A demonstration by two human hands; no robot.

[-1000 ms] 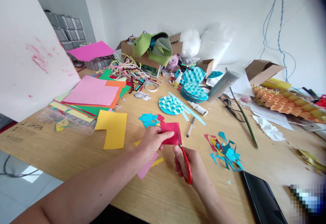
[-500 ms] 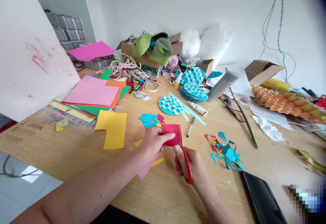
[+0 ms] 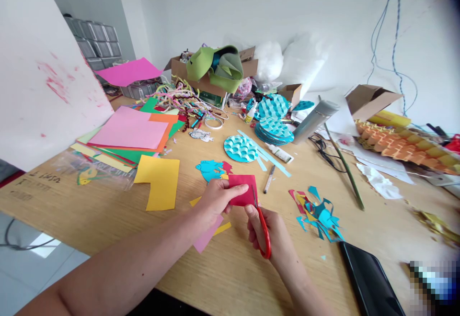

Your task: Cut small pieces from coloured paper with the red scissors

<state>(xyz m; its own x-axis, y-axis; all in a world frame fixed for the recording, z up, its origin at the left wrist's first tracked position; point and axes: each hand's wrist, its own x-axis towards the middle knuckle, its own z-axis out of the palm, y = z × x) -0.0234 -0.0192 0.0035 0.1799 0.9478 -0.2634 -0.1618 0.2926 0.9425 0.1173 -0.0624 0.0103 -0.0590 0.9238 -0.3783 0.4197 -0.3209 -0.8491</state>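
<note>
My left hand (image 3: pixel 218 198) pinches a small red paper square (image 3: pixel 239 185) by its left side, thumb on top. In my right hand (image 3: pixel 266 227) is a pair of red-handled scissors (image 3: pixel 266 239), fingers wrapped round the handles. The blades lie at the right edge of the red paper, and part of them is hidden by it. Just beyond my left hand are blue paper fish cutouts (image 3: pixel 209 168) with red and yellow pieces. A pink paper piece (image 3: pixel 207 235) and a yellow strip (image 3: pixel 222 228) lie beneath my hands on the table.
Colored paper sheets (image 3: pixel 127 127) and a notched yellow sheet (image 3: pixel 163 182) lie at left. A pen (image 3: pixel 269 179), a glue bottle (image 3: pixel 280 153) and a blue scaled disc (image 3: pixel 240 149) lie ahead. Paper scraps (image 3: pixel 321 215) and a black phone (image 3: pixel 370 277) are at right.
Almost nothing differs. My left thumb and the red paper have shifted very slightly to the right; the scissors stay at the paper's right edge.
</note>
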